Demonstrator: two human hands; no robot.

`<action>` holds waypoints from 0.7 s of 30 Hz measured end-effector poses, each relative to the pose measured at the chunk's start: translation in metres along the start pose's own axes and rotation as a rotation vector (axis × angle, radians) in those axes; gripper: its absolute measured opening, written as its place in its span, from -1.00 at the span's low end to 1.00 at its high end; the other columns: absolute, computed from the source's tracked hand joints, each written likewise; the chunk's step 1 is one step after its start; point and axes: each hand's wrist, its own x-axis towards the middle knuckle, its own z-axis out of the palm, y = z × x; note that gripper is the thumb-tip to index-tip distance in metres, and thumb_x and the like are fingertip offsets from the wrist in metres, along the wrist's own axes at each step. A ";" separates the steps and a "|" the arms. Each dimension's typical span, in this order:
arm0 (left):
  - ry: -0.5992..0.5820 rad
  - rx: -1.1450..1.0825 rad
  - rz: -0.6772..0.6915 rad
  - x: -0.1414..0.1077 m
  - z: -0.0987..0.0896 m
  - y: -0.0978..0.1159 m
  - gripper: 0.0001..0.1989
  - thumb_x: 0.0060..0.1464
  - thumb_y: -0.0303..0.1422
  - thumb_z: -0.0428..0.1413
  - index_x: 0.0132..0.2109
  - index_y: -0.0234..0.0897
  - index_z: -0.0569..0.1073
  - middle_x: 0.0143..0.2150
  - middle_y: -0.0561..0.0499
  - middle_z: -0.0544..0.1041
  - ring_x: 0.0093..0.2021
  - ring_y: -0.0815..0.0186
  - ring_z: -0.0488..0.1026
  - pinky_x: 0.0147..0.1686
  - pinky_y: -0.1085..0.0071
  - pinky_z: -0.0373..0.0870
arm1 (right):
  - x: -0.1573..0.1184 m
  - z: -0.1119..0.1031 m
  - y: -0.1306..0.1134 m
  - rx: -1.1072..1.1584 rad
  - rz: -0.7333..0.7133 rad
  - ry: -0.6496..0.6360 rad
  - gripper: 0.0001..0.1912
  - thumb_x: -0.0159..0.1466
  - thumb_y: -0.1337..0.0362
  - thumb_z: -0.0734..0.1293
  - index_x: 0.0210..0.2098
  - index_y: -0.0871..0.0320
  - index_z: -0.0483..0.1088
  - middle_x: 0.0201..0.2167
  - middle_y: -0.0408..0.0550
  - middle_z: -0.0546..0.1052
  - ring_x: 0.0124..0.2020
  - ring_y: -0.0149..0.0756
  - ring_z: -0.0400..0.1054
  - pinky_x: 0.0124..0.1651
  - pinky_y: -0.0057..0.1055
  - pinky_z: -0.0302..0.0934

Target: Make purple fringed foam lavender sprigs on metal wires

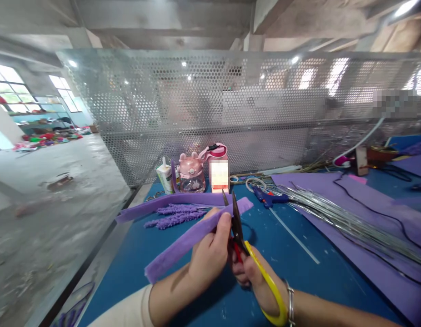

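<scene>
My left hand (212, 250) pinches a long purple strip (178, 252) near its right end, with the thumb on top. The rest of the strip slants down to the left. In my right hand (256, 279) are scissors (238, 227) with yellow and red handles. Their dark blades stand apart and point away from me, around the strip just right of my left thumb. Behind the hands lies another purple strip (183, 199), and beside it some fuzzy purple sprigs (178, 217).
On the blue table (128, 272) a carton (165, 178), a pink bottle (192, 175) and a blue glue gun (270, 197) stand or lie behind. At right, a wire bundle (336, 220) rests on purple sheets (309, 186). A perforated metal panel (190, 113) bounds the back.
</scene>
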 end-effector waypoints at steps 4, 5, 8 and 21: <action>0.013 -0.010 -0.019 -0.002 0.000 0.000 -0.73 0.20 -0.24 -0.10 -0.42 -0.23 0.29 -0.47 0.09 0.38 -0.38 0.34 0.34 -0.26 0.46 0.21 | 0.000 0.002 -0.008 -0.032 -0.016 -0.013 -0.41 0.10 -0.32 0.10 -0.35 0.12 0.16 -0.58 -0.25 0.06 -0.58 -0.47 -0.14 -0.58 -0.52 -0.08; 0.012 -0.010 -0.017 -0.002 0.000 0.000 -0.73 0.20 -0.24 -0.10 -0.44 -0.23 0.28 -0.48 0.09 0.37 -0.39 0.35 0.33 -0.27 0.46 0.21 | 0.000 0.002 -0.010 -0.040 -0.017 -0.017 -0.41 0.10 -0.32 0.09 -0.35 0.12 0.16 -0.58 -0.25 0.06 -0.59 -0.47 -0.15 -0.60 -0.52 -0.10; 0.014 -0.036 -0.015 -0.003 0.000 0.001 -0.72 0.19 -0.26 -0.08 -0.46 -0.23 0.29 -0.50 0.09 0.37 -0.41 0.36 0.33 -0.28 0.47 0.22 | 0.000 0.002 -0.013 -0.056 0.000 -0.029 -0.37 0.08 -0.35 0.09 -0.33 0.13 0.16 -0.61 -0.27 0.05 -0.62 -0.49 -0.18 -0.64 -0.53 -0.16; -0.056 -0.168 -0.012 -0.001 0.003 -0.003 -0.69 0.23 -0.27 -0.14 -0.47 -0.24 0.24 -0.53 0.08 0.31 -0.42 0.36 0.27 -0.30 0.44 0.21 | 0.003 -0.001 -0.014 -0.019 0.016 -0.048 -0.43 0.10 -0.30 0.13 -0.39 0.12 0.10 -0.63 -0.30 0.05 -0.64 -0.52 -0.18 -0.64 -0.54 -0.16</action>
